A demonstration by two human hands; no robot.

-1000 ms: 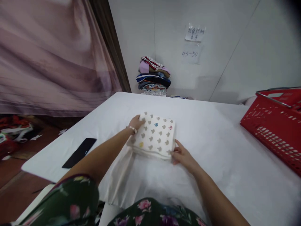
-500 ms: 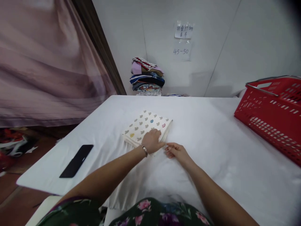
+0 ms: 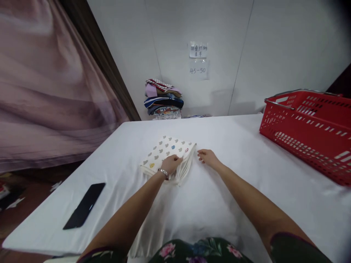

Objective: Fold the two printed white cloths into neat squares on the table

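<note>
A folded cream cloth [image 3: 161,148] printed with grey bear heads and a few coloured ones lies on the white-covered table. Its layered edges fan out at the near right corner. My left hand [image 3: 171,164], with a bracelet at the wrist, is closed at the cloth's near edge, fingers curled on the fabric. Just off the cloth's right edge is my right hand [image 3: 208,158]. Its fingers are loosely bent and slightly apart, with nothing visible in them.
A black phone-like slab [image 3: 85,206] lies at the table's left. At the right stands a red perforated basket [image 3: 304,128] with metal handles. Behind the table's far edge is a stack of folded fabrics [image 3: 163,100]. Handwritten papers [image 3: 199,69] hang on the wall, and a pink curtain [image 3: 52,91] hangs left.
My right hand has moved away from my left hand, up to the cloth's right side. My left fingers have curled in at the near edge, whose layers now show more. The view has shifted.
</note>
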